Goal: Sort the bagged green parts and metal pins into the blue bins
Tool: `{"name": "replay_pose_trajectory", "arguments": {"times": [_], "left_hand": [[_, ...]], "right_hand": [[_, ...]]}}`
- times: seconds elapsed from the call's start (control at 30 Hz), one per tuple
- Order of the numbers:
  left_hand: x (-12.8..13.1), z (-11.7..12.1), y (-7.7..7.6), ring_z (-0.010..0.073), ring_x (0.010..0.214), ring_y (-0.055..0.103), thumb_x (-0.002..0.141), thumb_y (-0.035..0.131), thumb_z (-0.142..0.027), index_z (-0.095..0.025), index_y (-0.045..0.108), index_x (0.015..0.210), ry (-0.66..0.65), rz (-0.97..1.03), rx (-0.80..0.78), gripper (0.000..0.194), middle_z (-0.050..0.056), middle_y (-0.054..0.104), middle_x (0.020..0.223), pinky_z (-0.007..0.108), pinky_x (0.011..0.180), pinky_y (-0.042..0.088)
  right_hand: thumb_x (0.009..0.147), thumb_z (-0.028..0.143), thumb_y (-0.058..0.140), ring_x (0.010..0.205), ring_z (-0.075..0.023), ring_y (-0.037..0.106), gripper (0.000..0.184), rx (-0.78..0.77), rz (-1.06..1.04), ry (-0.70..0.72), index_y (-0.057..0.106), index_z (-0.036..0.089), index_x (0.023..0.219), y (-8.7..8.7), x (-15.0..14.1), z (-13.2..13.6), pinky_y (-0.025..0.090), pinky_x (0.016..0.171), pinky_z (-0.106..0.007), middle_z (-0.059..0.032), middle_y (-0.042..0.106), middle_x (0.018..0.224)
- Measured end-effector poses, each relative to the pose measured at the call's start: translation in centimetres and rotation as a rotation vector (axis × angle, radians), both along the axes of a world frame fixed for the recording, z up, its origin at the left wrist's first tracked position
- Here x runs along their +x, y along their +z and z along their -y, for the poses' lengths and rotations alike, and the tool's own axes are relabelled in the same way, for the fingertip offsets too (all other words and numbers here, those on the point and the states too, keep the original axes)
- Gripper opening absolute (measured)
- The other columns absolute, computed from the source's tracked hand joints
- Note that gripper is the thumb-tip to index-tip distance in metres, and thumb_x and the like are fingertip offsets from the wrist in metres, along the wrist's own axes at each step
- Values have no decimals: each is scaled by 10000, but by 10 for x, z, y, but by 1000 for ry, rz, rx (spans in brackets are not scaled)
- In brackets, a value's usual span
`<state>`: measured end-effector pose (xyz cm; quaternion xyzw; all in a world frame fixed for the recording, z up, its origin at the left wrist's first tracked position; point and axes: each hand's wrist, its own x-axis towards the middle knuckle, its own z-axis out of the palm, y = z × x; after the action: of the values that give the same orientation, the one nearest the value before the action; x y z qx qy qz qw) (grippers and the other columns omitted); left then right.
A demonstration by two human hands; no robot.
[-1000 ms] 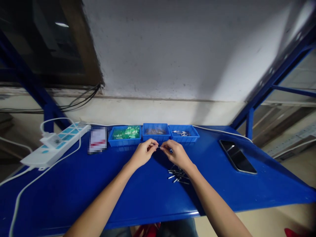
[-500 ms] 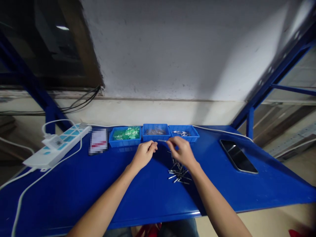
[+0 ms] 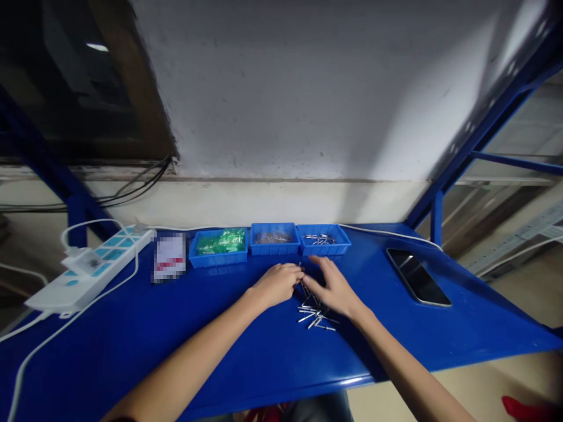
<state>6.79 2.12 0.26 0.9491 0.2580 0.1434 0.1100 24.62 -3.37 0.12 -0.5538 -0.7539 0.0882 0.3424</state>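
Observation:
My left hand (image 3: 278, 285) is closed, its fingers curled together at the far end of a loose pile of thin metal pins (image 3: 317, 321). What its fingertips hold, if anything, is hidden. My right hand (image 3: 334, 288) hovers over the right side of the pile, thumb and fingers spread, slightly blurred. The two hands nearly meet at the fingertips. Behind them stand three small blue bins in a row: the left bin (image 3: 220, 259) has green plastic pieces, the middle bin (image 3: 276, 248) small brownish clear pieces, and the right bin (image 3: 326, 248) more metal pins.
A black phone (image 3: 417, 278) lies to the right on the blue table (image 3: 246, 363). At left are a white power strip (image 3: 94, 269) with a plug and cables, and a blurred-out white packet (image 3: 169, 258). A wall and blue frame posts rise behind.
My left hand has moved right to the pile. My right hand, earlier pinching a thin pale piece, has lowered and spread its fingers; that piece no longer shows. The view has shifted slightly.

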Motion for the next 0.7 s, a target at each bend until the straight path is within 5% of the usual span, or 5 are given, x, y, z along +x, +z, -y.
{"name": "replay_pose_trajectory", "arguments": {"times": [0.1,0.2,0.47,0.7], "left_hand": [[-24,8,-3,195,1150,513,894,418,-183,-195,614,1083,61,98,-24,272,61,629,1163,347,1005,389],[-43,14,-3,192,1034,555,892,446,-209,-210,628,1015,130,155,-70,219,54,657,1044,337,927,434],[-70,10,-11,183,956,539,871,364,-91,-200,546,1032,317,217,-93,266,63,564,1016,320,854,451],[-70,12,-11,191,914,561,827,418,-60,-200,499,1025,528,169,-112,255,60,539,1033,334,808,441]], "right_hand": [[716,615,589,1287,-331,341,895,-80,160,118,255,163,1412,-10,-8,22,335,1015,-508,-179,364,1402],[705,647,575,1342,-345,241,966,-106,220,165,183,156,1440,-14,-20,23,287,1050,-532,-185,283,1451],[751,598,556,1130,-314,470,773,-44,236,315,363,147,1349,-1,-67,-19,395,921,-487,-170,504,1232],[843,402,543,842,-202,522,364,-69,125,304,575,159,1111,8,-73,-30,415,775,-368,-76,601,904]]}}
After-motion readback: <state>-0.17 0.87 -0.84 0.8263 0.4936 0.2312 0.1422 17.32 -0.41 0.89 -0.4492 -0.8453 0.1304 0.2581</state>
